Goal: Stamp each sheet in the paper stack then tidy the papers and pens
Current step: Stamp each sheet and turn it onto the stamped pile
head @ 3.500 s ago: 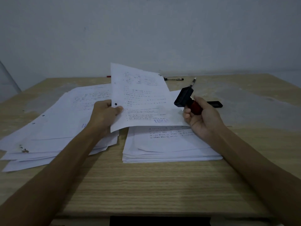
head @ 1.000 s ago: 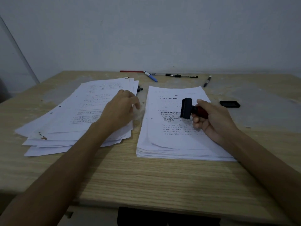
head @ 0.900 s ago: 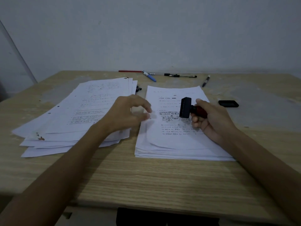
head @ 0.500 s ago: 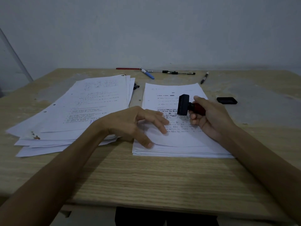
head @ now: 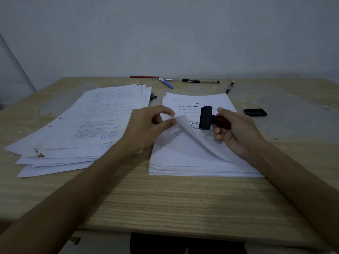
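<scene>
The paper stack lies under both hands, its top sheet curled up between the left fingertips. The black-and-red stamp sits sideways in the right fingers, pens beyond.

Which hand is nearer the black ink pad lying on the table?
Right. The right hand, gripping the stamp, sits just left of the ink pad; the left hand is farther left.

- Setting: a plain office-style desk workspace.
- Wooden desk set against a bare, pale wall.
- Two stacks of printed sheets: a fanned pile and a squared stack.
- Several pens lie along the desk's far edge.
- A rubber stamp and a black ink pad indicate paperwork.
</scene>
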